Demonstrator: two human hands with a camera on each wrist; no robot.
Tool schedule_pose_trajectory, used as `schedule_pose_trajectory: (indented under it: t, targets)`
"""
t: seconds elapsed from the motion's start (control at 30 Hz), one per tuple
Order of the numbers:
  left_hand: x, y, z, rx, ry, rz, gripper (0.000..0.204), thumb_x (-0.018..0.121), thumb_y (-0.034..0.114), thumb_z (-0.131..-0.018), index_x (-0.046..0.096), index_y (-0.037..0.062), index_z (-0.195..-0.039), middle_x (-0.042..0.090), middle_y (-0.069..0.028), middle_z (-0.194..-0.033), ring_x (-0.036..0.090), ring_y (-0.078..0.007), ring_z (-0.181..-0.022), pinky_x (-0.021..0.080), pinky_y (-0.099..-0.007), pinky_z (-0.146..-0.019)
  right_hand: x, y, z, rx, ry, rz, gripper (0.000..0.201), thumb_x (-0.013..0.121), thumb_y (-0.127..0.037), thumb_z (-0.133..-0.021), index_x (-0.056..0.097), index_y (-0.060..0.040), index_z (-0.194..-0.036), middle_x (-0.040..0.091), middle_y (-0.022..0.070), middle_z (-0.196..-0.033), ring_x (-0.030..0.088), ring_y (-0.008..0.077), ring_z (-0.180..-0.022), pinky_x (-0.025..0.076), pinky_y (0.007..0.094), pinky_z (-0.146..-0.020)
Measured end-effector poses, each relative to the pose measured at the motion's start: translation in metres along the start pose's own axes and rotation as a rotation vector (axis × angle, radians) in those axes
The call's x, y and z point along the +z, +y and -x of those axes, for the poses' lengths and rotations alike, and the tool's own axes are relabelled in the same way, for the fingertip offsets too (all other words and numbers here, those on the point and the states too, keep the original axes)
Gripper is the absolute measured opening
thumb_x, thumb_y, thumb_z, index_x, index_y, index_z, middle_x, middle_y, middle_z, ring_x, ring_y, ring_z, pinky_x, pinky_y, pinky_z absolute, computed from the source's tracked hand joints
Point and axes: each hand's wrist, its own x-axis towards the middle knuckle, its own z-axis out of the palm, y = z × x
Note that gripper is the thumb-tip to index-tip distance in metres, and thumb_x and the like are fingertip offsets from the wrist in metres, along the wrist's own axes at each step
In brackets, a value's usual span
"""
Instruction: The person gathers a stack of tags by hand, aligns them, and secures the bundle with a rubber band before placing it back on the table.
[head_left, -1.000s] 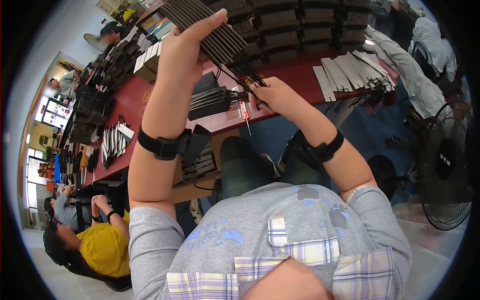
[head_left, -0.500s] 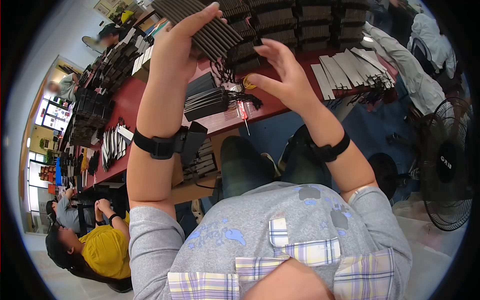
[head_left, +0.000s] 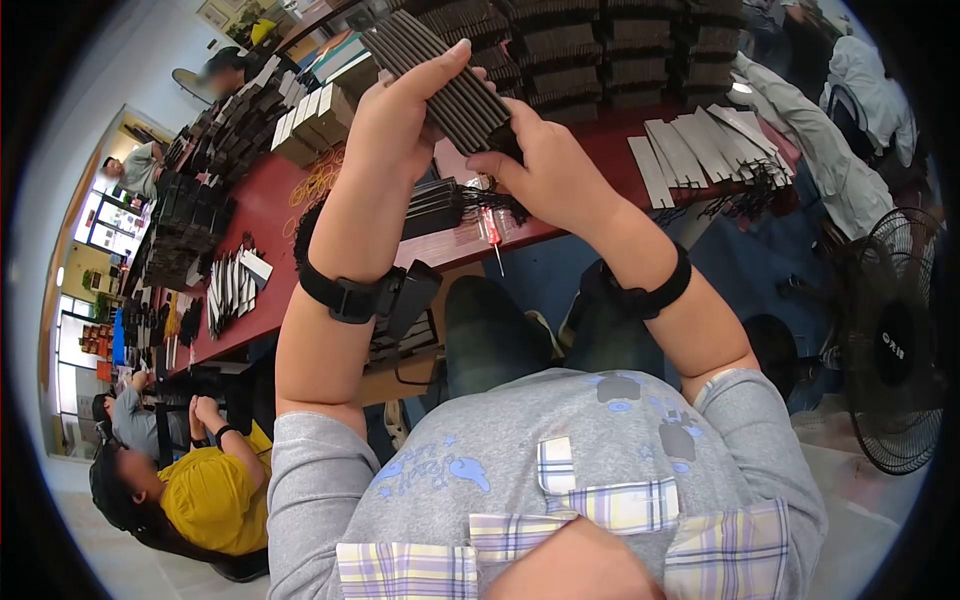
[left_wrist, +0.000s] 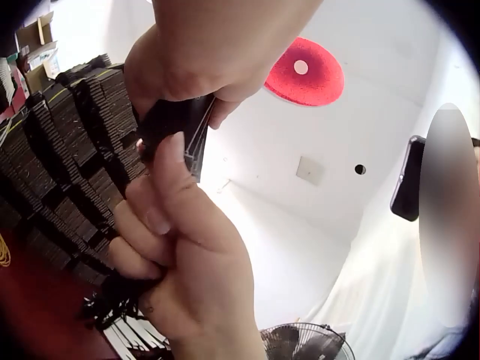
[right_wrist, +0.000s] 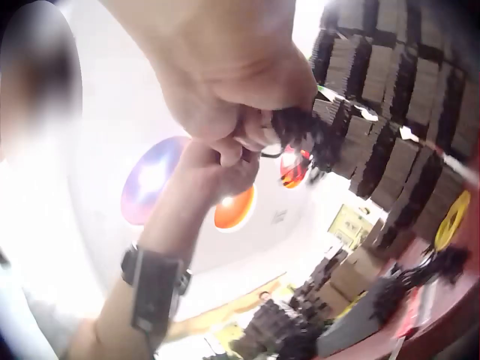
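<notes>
My left hand [head_left: 395, 115] grips a bundle of thin, dark flat pieces [head_left: 440, 85], raised above the table with its thumb across the top. At the bundle's lower end, my right hand [head_left: 555, 170] holds on with thumb and fingers either side. Black cords [right_wrist: 307, 139] trail from the bundle beside the right hand in the right wrist view. Below the hands, another stack of dark flat pieces [head_left: 432, 205] lies at the table's near edge, partly hidden by the left forearm. Next to it is a red-handled tool [head_left: 490, 228] with a thin metal shaft.
Tall rows of dark stacks [head_left: 565, 60] fill the table's back. White strips [head_left: 690, 145] with black cords lie to the right. Yellow rubber bands [head_left: 318, 180] and pale boxes [head_left: 305, 125] are on the left. A standing fan [head_left: 888, 340] is at right; a person in yellow [head_left: 215, 500] sits at left.
My right hand let go of the cords, opened and drew away, then came up to grip the bundle's lower end. The left hand shifted slightly right with the bundle.
</notes>
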Motion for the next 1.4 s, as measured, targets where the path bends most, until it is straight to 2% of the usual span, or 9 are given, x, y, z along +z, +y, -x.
schedule_pose_trajectory:
  t: [0.37,0.5,0.63,0.97,1.07,1.1,1.2,1.23,1.4]
  targets:
    - [-0.012,-0.009,0.015,-0.222,-0.017,-0.094,0.031,0.072,0.017,-0.084,0.062,-0.0034,-0.105,0.066,-0.015,-0.095,0.068,-0.0262,-0.088,0.058,-0.0367,-0.078,-0.025,0.011,-0.003,-0.239,-0.448,0.6,0.04,0.065,-0.034,-0.085,0.054,0.002,-0.099,0.064,0.0204,-0.075,0.064,0.0384,-0.073,0.051,0.0438,-0.063]
    - [-0.028,-0.02,0.01,-0.084,0.048,0.078,0.026,0.07,0.017,-0.086,0.062,-0.0017,-0.102,0.067,-0.013,-0.093,0.068,-0.0247,-0.086,0.058,-0.0372,-0.077,-0.001,0.01,0.007,-0.215,-0.081,0.246,0.063,0.074,-0.042,-0.075,0.051,0.0008,-0.115,0.066,0.0198,-0.08,0.066,0.0366,-0.073,0.052,0.0418,-0.062]
    - [-0.048,-0.042,0.019,-0.172,0.277,0.317,0.019,0.068,0.017,-0.087,0.06,0.0017,-0.093,0.067,-0.0107,-0.087,0.068,-0.0247,-0.08,0.057,-0.0394,-0.077,0.041,0.0,0.006,-0.065,0.072,0.4,0.058,0.079,-0.035,-0.071,0.053,-0.0028,-0.112,0.066,0.0141,-0.077,0.068,0.0291,-0.07,0.053,0.0352,-0.062]
    - [-0.167,-0.109,0.096,-0.133,0.407,0.521,0.036,0.07,0.01,-0.085,0.052,0.0002,-0.115,0.06,-0.0132,-0.112,0.061,-0.0255,-0.105,0.049,-0.0353,-0.095,0.082,0.029,0.014,0.019,-0.422,0.272,0.05,0.075,-0.028,-0.068,0.06,0.0003,-0.107,0.067,0.0191,-0.081,0.066,0.033,-0.077,0.053,0.0377,-0.068]
    - [-0.167,-0.137,0.095,0.206,0.722,-0.192,0.037,0.071,0.012,-0.085,0.054,0.001,-0.116,0.06,-0.0123,-0.111,0.06,-0.024,-0.104,0.049,-0.0336,-0.091,0.096,0.045,0.017,0.121,-0.568,0.422,0.053,0.074,-0.03,-0.067,0.061,0.0008,-0.108,0.067,0.0203,-0.083,0.066,0.0344,-0.079,0.052,0.04,-0.072]
    - [-0.159,-0.124,0.099,0.307,0.866,-0.826,0.041,0.073,0.012,-0.081,0.055,0.0004,-0.116,0.058,-0.0144,-0.116,0.058,-0.0275,-0.107,0.046,-0.0379,-0.091,0.099,0.052,0.019,0.088,-0.558,0.478,0.046,0.072,-0.034,-0.067,0.061,-0.0001,-0.096,0.067,0.0191,-0.079,0.066,0.0358,-0.077,0.052,0.0432,-0.07]
    - [-0.164,-0.117,0.107,0.916,0.523,-1.349,0.047,0.075,0.011,-0.075,0.055,0.0017,-0.116,0.056,-0.0171,-0.12,0.054,-0.0311,-0.112,0.04,-0.0439,-0.096,0.099,0.05,0.014,0.167,-0.56,0.468,0.054,0.074,-0.032,-0.066,0.061,0.0016,-0.107,0.067,0.021,-0.085,0.066,0.0364,-0.082,0.052,0.041,-0.074]
    - [-0.163,-0.119,0.109,0.868,0.247,-1.233,0.053,0.074,0.018,-0.076,0.054,0.0042,-0.123,0.052,-0.0183,-0.128,0.049,-0.034,-0.12,0.033,-0.047,-0.105,0.099,0.052,0.013,0.176,-0.568,0.45,0.053,0.075,-0.031,-0.067,0.061,0.0017,-0.106,0.067,0.0212,-0.086,0.066,0.0366,-0.082,0.052,0.041,-0.074]
    - [-0.155,-0.129,0.102,0.545,0.027,-1.592,0.056,0.065,0.038,-0.084,0.052,0.0141,-0.133,0.048,-0.0146,-0.138,0.042,-0.0345,-0.13,0.033,-0.0486,-0.107,0.097,0.063,0.008,0.193,-0.477,0.378,0.05,0.077,-0.029,-0.068,0.06,0.0012,-0.103,0.067,0.0223,-0.091,0.065,0.0374,-0.084,0.052,0.0414,-0.074]
